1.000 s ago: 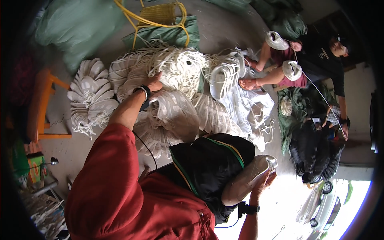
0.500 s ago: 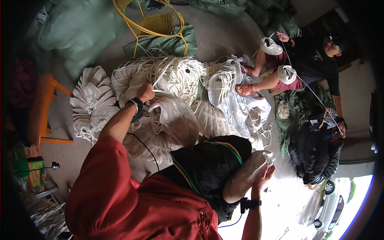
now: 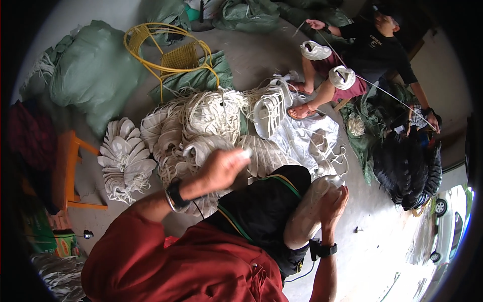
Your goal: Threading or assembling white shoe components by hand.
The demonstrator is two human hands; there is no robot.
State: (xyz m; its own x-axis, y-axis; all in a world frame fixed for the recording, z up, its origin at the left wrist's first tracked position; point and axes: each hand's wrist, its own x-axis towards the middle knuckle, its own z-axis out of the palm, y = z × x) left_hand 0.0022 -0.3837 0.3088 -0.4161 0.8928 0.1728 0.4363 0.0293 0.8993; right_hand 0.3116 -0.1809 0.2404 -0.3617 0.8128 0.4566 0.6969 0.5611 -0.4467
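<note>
A pale shoe upper [image 3: 327,182] rests on my bent bare knee, which comes out of black shorts with green and yellow stripes. My right hand [image 3: 333,207] is closed over the side of that upper, and part of it is hidden by the fingers. In front of my lap, my left hand [image 3: 219,171] is in the air, smeared by motion, its fingers pinched on what looks like a white shoelace [image 3: 246,152]. Beneath it lie heaped white shoe uppers [image 3: 201,147] and a large tangle of white laces [image 3: 216,113].
A fanned stack of uppers [image 3: 123,161] lies left, near an orange stool [image 3: 71,166]. Beyond the heap are a yellow chair [image 3: 178,58] and green sacks [image 3: 95,75]. At right, a seated person [image 3: 380,55] stretches a lace, uppers on both knees, beside black bundled items [image 3: 405,171].
My left hand has come from the lace heap back toward my lap and right. My right hand stays at the upper on my knee. The view has shifted slightly.
</note>
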